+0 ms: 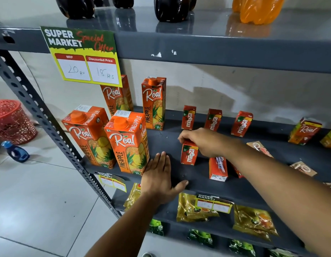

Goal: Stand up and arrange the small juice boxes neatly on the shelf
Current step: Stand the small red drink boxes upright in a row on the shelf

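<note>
R hand (201, 140) fingers pinching top of small juice box (188, 154); L hand (159, 175) flat, released, on shelf (198, 184). Box likely light, stiff, tippy; grip upper sides.

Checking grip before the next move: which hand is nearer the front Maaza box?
Right. The right hand grips the top of the front Maaza box; the left hand lies flat on the shelf, apart to the box's left.

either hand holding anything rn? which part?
Right hand grips a small red juice box by its top; the box stands upright on the shelf. Left hand lies flat on the shelf, holding nothing.
</note>
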`<state>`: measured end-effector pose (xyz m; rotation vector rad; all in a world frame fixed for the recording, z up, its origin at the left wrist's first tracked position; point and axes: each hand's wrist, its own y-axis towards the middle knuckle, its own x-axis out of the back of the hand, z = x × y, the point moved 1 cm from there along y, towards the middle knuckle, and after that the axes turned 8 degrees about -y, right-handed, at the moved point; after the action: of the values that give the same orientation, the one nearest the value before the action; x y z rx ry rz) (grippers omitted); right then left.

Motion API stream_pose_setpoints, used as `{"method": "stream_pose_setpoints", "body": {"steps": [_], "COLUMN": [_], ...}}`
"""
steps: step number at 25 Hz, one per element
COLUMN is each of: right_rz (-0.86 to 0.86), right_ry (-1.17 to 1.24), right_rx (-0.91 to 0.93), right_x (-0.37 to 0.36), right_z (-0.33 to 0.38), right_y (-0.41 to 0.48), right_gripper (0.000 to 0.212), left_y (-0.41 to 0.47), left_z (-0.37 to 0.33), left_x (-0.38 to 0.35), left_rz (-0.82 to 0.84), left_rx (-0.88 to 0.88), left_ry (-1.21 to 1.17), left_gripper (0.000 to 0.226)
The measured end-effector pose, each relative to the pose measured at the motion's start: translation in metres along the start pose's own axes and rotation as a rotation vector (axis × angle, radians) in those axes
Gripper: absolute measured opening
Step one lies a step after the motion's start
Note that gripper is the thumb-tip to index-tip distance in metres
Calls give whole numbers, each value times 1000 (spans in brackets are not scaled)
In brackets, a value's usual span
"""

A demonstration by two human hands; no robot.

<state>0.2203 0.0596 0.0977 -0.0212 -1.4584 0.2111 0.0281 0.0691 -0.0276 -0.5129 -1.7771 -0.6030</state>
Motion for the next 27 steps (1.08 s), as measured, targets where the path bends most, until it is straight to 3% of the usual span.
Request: {"method": "stream_pose_setpoints", "body": {"steps": [3, 5, 6, 8, 10, 11, 16, 22, 25, 27], "right_rz": [-9, -15, -32, -86, -70, -43, -72, -79, -224, -407], "right_ry": [-99, 29, 133, 252, 224, 175, -33, 1, 152, 260], "right_rx": [18, -25, -69, -217, -435, -524, -702, -802, -855, -850], "right_x": [-2, 5, 11, 21, 20, 13, -28, -48, -35, -32], "right_z": [-4, -12, -20, -41, -54, -54, -30, -26, -32, -32], "right_y": [-4, -13, -19, -32, -44, -48, -42, -38, -42, -44], "right_gripper": [84, 108, 108, 84, 52, 46, 55, 44, 57, 64], "left_y": [0, -1, -1, 0, 0, 0, -1, -5, 1, 3], "left_z": [0, 0, 1, 1, 2, 1, 1, 4, 0, 1], "left_x": [0, 1, 0, -1, -1, -2, -2, -7, -4, -4], "left_rz": [5, 1, 1, 4, 6, 5, 9, 53, 43, 44], "left_rx": [-3, -10, -11, -10, -7, -5, -4, 7, 0, -5], "left_ry": [-5, -2, -2, -6, -6, -2, -1, -14, -15, -7], "left_gripper": [112, 112, 112, 112, 112, 113, 111, 110, 111, 110]}}
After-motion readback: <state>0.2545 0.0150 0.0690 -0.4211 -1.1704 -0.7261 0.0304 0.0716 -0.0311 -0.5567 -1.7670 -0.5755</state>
